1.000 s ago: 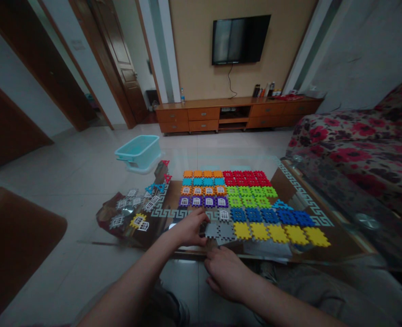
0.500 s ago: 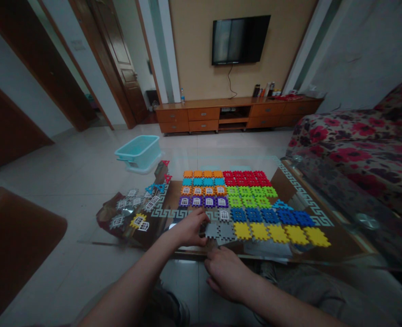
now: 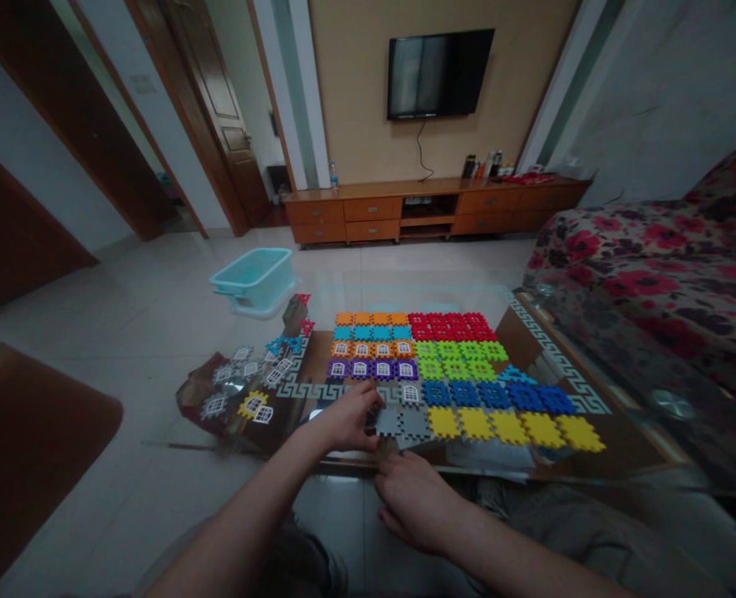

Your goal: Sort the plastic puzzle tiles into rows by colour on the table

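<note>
Rows of flat notched tiles lie on the glass table [image 3: 630, 453]: orange tiles [image 3: 381, 319], red tiles [image 3: 448, 325], green tiles [image 3: 455, 350], purple tiles with white windows [image 3: 372, 369], blue tiles [image 3: 493, 394] and yellow tiles [image 3: 508, 427]. My left hand [image 3: 354, 417] is at the left end of the grey tiles [image 3: 414, 423], its thumb and fingers apart around the left grey tile's edge; whether it grips that tile is unclear. My right hand [image 3: 413, 497] rests at the near table edge below the grey tiles, fingers curled; what they hold, if anything, is hidden.
Loose grey window pieces [image 3: 215, 405], a yellow window tile [image 3: 254, 404] and small blue pieces [image 3: 284, 345] lie at the table's left. A turquoise bin [image 3: 254, 278] stands on the floor beyond. A flowered sofa [image 3: 660, 241] is at the right.
</note>
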A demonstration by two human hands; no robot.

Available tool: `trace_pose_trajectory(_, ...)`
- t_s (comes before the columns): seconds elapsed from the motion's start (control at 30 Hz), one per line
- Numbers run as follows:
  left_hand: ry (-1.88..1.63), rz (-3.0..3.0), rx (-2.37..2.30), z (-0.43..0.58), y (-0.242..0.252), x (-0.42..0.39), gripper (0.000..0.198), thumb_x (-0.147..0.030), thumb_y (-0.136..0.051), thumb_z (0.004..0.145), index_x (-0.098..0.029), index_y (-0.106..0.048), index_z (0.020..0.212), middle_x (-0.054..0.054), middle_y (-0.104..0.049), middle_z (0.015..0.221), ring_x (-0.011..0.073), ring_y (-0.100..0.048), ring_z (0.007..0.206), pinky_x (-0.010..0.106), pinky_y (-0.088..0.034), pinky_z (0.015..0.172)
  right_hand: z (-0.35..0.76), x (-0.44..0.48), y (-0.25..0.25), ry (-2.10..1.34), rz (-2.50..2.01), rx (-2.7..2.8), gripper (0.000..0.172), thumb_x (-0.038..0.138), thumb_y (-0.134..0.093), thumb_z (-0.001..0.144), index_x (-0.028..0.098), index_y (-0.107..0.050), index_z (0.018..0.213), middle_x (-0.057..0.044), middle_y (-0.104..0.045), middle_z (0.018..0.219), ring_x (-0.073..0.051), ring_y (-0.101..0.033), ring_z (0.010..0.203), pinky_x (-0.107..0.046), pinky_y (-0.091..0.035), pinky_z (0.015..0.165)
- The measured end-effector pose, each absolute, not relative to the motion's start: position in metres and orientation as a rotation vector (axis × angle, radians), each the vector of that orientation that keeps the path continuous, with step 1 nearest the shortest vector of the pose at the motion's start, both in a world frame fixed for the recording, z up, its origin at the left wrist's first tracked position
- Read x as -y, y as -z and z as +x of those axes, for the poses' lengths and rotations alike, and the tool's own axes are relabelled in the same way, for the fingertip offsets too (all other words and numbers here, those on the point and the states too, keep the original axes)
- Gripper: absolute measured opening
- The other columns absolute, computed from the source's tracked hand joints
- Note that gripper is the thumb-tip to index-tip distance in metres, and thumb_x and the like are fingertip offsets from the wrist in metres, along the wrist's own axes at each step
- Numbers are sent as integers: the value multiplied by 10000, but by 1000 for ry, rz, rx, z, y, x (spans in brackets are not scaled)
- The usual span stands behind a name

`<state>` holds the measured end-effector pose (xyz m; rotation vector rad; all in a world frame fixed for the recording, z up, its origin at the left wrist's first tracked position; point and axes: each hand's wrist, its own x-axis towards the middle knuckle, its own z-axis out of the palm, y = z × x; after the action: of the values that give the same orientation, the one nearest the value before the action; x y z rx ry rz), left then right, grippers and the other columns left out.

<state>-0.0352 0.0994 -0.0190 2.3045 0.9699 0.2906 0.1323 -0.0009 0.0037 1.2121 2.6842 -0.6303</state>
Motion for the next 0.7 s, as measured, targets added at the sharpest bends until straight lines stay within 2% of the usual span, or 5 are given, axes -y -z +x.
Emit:
trace_pose_trajectory(0.27,-281,2297,-965,-35,16,-99,526,-239,-755,609,-191,-560,1096,86,-513,1202,259,-511,1102,370,-437,964,132,1,-5,633,1220,-2686,305,258,-601,822,51,-724,1008,-217,-704,1066,-361,-582,1126,-453,-430,984)
trace_pose_trajectory(0.7,-273,2303,-973,-35,17,-99,544,-244,-758,607,-181,-565,1112,90,-509,1207,253,-511,1114,360,-435,980,132,2,3,613,1208,-2695,279,263,-601,818,65,-729,968,-195,-720,1006,-344,-612,1069,-445,-450,949)
